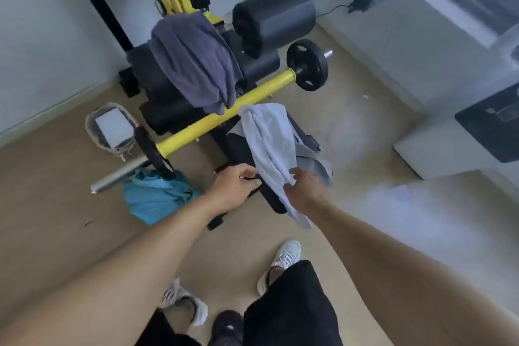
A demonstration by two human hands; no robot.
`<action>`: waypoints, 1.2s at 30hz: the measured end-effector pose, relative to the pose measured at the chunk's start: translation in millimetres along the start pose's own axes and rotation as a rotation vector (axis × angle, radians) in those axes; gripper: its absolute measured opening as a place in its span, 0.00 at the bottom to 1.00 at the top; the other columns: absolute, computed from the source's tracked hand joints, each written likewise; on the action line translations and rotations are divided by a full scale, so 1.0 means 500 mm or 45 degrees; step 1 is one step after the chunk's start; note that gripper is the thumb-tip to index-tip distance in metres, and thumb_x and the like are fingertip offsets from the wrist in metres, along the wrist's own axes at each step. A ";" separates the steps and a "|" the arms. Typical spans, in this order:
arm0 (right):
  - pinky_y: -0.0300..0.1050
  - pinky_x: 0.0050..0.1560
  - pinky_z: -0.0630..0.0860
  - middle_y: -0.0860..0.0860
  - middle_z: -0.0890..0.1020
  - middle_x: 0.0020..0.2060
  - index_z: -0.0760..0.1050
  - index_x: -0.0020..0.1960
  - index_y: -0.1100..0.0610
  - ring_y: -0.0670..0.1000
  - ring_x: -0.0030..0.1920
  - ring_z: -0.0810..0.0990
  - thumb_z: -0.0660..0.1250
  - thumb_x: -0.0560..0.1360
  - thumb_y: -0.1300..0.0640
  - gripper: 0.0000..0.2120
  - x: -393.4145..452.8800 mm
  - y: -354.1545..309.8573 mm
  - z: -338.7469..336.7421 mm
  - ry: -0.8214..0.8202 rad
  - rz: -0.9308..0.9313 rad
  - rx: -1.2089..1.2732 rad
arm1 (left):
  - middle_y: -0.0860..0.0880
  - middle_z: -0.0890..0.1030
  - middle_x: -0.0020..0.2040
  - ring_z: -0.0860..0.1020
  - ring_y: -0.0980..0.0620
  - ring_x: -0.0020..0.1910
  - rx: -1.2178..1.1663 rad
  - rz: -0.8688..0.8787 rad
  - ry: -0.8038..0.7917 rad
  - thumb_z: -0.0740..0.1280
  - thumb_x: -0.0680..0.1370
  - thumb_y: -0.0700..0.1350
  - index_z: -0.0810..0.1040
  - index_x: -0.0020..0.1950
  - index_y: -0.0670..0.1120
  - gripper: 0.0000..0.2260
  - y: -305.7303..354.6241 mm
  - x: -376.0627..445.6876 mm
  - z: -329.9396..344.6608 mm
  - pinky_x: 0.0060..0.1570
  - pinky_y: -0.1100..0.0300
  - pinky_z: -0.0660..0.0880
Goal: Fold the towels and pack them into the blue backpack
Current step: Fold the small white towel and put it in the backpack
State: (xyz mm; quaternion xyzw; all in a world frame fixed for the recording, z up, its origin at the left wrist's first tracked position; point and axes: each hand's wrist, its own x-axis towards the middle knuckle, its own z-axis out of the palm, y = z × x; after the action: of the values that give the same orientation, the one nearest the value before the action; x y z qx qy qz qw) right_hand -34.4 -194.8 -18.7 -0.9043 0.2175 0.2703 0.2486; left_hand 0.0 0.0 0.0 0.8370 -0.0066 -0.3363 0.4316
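Place: small home gym room | Shown by: black and yellow weight bench (196, 87) with thick foam roller pad (273, 24), yellow bar (224, 118) loaded with black weight plate (307, 64) | Also seen: beige floor (351, 126), plain pale walls (42, 22), sneaker (112, 128) left beside the machine

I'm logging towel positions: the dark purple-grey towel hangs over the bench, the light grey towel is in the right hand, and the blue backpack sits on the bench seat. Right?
Not quite. In the head view the blue backpack lies on the floor beside the bench, under the barbell's end. The dark towel and the light grey towel in the right hand are as stated.
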 end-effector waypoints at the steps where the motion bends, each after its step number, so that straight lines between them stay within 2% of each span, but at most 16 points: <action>1: 0.46 0.57 0.77 0.52 0.76 0.70 0.65 0.78 0.52 0.55 0.64 0.79 0.61 0.81 0.52 0.25 0.047 0.010 0.011 0.042 0.004 0.021 | 0.53 0.80 0.65 0.77 0.56 0.63 -0.016 0.020 -0.012 0.69 0.81 0.48 0.78 0.68 0.49 0.15 -0.012 0.043 0.019 0.57 0.64 0.70; 3: 0.45 0.50 0.74 0.54 0.79 0.66 0.66 0.76 0.55 0.55 0.62 0.80 0.63 0.81 0.49 0.25 0.150 0.042 0.049 0.169 0.041 0.095 | 0.53 0.76 0.70 0.74 0.55 0.68 0.046 0.080 -0.022 0.68 0.82 0.46 0.75 0.71 0.51 0.18 -0.057 0.135 0.057 0.62 0.61 0.71; 5: 0.45 0.47 0.72 0.56 0.81 0.60 0.70 0.70 0.57 0.57 0.57 0.80 0.63 0.80 0.46 0.23 0.248 0.065 0.094 0.284 0.048 0.151 | 0.55 0.68 0.77 0.66 0.52 0.76 0.199 0.208 -0.003 0.67 0.82 0.47 0.69 0.76 0.53 0.23 -0.112 0.226 0.095 0.73 0.54 0.67; 6: 0.47 0.49 0.73 0.55 0.81 0.59 0.71 0.68 0.57 0.57 0.57 0.80 0.63 0.79 0.44 0.23 0.283 0.070 0.119 0.335 0.041 0.172 | 0.56 0.63 0.79 0.58 0.52 0.80 0.295 0.294 0.017 0.67 0.82 0.48 0.64 0.79 0.54 0.26 -0.138 0.268 0.112 0.77 0.52 0.61; 8: 0.52 0.59 0.74 0.52 0.81 0.59 0.72 0.66 0.55 0.55 0.60 0.78 0.65 0.75 0.40 0.25 0.335 0.085 0.182 0.505 -0.027 0.083 | 0.59 0.52 0.82 0.43 0.56 0.83 0.507 0.437 0.022 0.62 0.83 0.54 0.55 0.83 0.55 0.29 -0.201 0.337 0.151 0.81 0.50 0.48; 10: 0.51 0.63 0.73 0.49 0.81 0.58 0.72 0.66 0.54 0.53 0.60 0.78 0.67 0.75 0.38 0.26 0.369 0.094 0.239 0.788 -0.110 -0.048 | 0.59 0.44 0.83 0.36 0.58 0.81 0.697 0.601 0.104 0.53 0.83 0.61 0.50 0.83 0.55 0.30 -0.268 0.394 0.195 0.80 0.45 0.42; 13: 0.50 0.63 0.71 0.47 0.81 0.55 0.73 0.64 0.54 0.52 0.58 0.79 0.69 0.75 0.39 0.24 0.404 0.101 0.273 1.092 -0.230 -0.068 | 0.56 0.50 0.84 0.42 0.52 0.83 0.724 0.857 0.383 0.47 0.83 0.64 0.55 0.84 0.52 0.31 -0.325 0.449 0.238 0.79 0.45 0.39; 15: 0.48 0.64 0.69 0.46 0.80 0.55 0.73 0.65 0.52 0.51 0.59 0.78 0.69 0.76 0.39 0.23 0.419 0.110 0.280 1.139 -0.266 -0.072 | 0.54 0.55 0.84 0.46 0.50 0.83 0.683 0.984 0.488 0.48 0.83 0.64 0.58 0.83 0.50 0.31 -0.340 0.470 0.247 0.80 0.45 0.39; 19: 0.44 0.64 0.65 0.43 0.78 0.59 0.72 0.66 0.47 0.48 0.62 0.75 0.67 0.77 0.40 0.20 0.429 0.132 0.298 1.199 -0.326 -0.085 | 0.54 0.58 0.83 0.47 0.50 0.83 0.679 1.066 0.531 0.50 0.82 0.64 0.61 0.82 0.49 0.32 -0.368 0.492 0.265 0.80 0.44 0.41; 23: 0.45 0.61 0.65 0.43 0.79 0.59 0.72 0.65 0.47 0.49 0.62 0.76 0.70 0.76 0.46 0.20 0.435 0.139 0.309 1.256 -0.417 -0.073 | 0.54 0.53 0.84 0.40 0.52 0.83 0.797 1.006 0.497 0.48 0.81 0.66 0.56 0.83 0.51 0.33 -0.373 0.497 0.265 0.80 0.46 0.36; 26: 0.43 0.58 0.62 0.44 0.79 0.59 0.72 0.66 0.47 0.49 0.62 0.75 0.71 0.74 0.50 0.21 0.431 0.144 0.314 1.307 -0.444 -0.104 | 0.55 0.44 0.84 0.33 0.56 0.81 0.818 0.923 0.364 0.48 0.82 0.66 0.47 0.84 0.52 0.34 -0.369 0.475 0.259 0.79 0.49 0.32; 28: 0.44 0.58 0.63 0.44 0.79 0.59 0.73 0.66 0.47 0.50 0.61 0.75 0.72 0.75 0.53 0.20 0.430 0.144 0.308 1.328 -0.483 -0.127 | 0.56 0.40 0.84 0.32 0.59 0.80 0.767 0.870 0.264 0.52 0.83 0.65 0.43 0.84 0.51 0.35 -0.367 0.448 0.250 0.79 0.51 0.33; 31: 0.47 0.58 0.64 0.48 0.81 0.54 0.76 0.64 0.50 0.55 0.57 0.76 0.72 0.73 0.61 0.20 0.426 0.138 0.304 1.430 -0.654 -0.249 | 0.60 0.40 0.83 0.37 0.64 0.79 0.645 0.780 0.143 0.58 0.83 0.62 0.45 0.84 0.53 0.35 -0.374 0.391 0.220 0.80 0.56 0.38; 33: 0.49 0.57 0.65 0.50 0.82 0.54 0.78 0.61 0.52 0.56 0.55 0.76 0.70 0.74 0.65 0.18 0.419 0.133 0.304 1.452 -0.747 -0.304 | 0.64 0.44 0.81 0.45 0.65 0.79 0.549 0.698 0.115 0.62 0.82 0.60 0.47 0.84 0.57 0.35 -0.396 0.347 0.198 0.80 0.58 0.46; 34: 0.48 0.56 0.66 0.50 0.81 0.56 0.79 0.60 0.51 0.54 0.53 0.75 0.69 0.75 0.66 0.16 0.411 0.126 0.300 1.399 -0.746 -0.229 | 0.64 0.47 0.81 0.49 0.63 0.80 0.502 0.661 0.121 0.64 0.82 0.60 0.48 0.84 0.58 0.35 -0.411 0.326 0.188 0.80 0.58 0.51; 36: 0.44 0.52 0.70 0.48 0.80 0.56 0.81 0.56 0.49 0.50 0.49 0.74 0.67 0.78 0.64 0.12 0.389 0.105 0.273 1.226 -0.658 0.143 | 0.63 0.50 0.82 0.53 0.59 0.81 0.491 0.627 0.159 0.66 0.81 0.59 0.50 0.83 0.60 0.36 -0.435 0.288 0.164 0.79 0.57 0.56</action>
State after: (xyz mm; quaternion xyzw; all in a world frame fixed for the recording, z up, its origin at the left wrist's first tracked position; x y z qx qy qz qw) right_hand 33.5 -209.0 -252.0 -0.9352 0.0915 -0.2559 0.2271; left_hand 4.3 34.2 -271.1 0.8957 -0.2461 -0.1624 0.3329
